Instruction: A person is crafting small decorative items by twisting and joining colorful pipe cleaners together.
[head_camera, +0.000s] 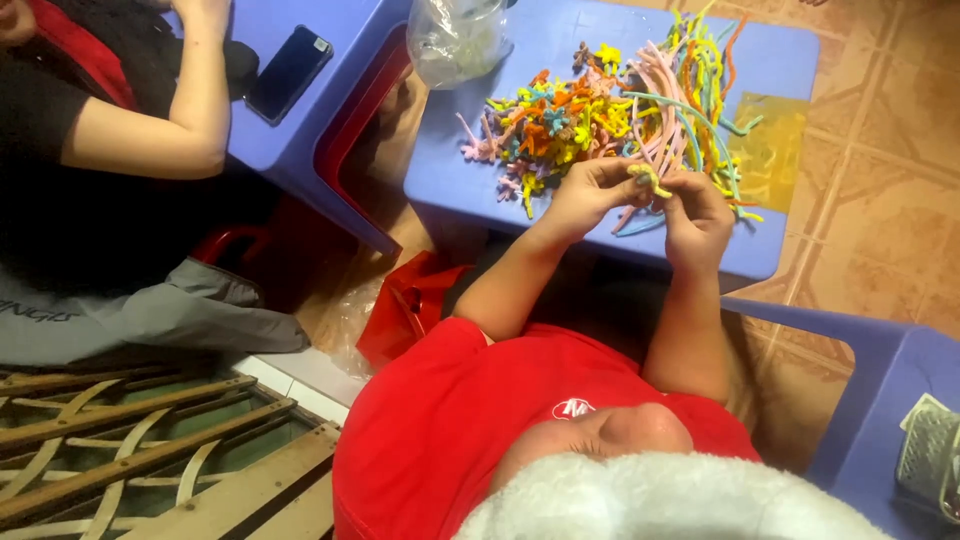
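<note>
Head view: left hand (585, 195), right hand (697, 222) pinching pipe cleaner (650, 180) above stool edge (480, 205).

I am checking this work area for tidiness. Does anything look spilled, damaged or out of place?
Nothing looks spilled or damaged. The pipe cleaners lie in a loose, tangled heap on the blue table, some reaching past its far edge. Both hands hold one piece.

I see a short yellow pipe cleaner piece (650, 181) pinched between my left hand (585, 195) and my right hand (697, 222), bent into a small curl at the fingertips. Just beyond my left hand lies a heap of small twisted pipe cleaner figures (545, 125) in orange, yellow, pink and teal. Beyond my right hand a bundle of long straight pipe cleaners (690, 90) fans out, pink, green, orange and yellow, some strands reaching under my fingers.
</note>
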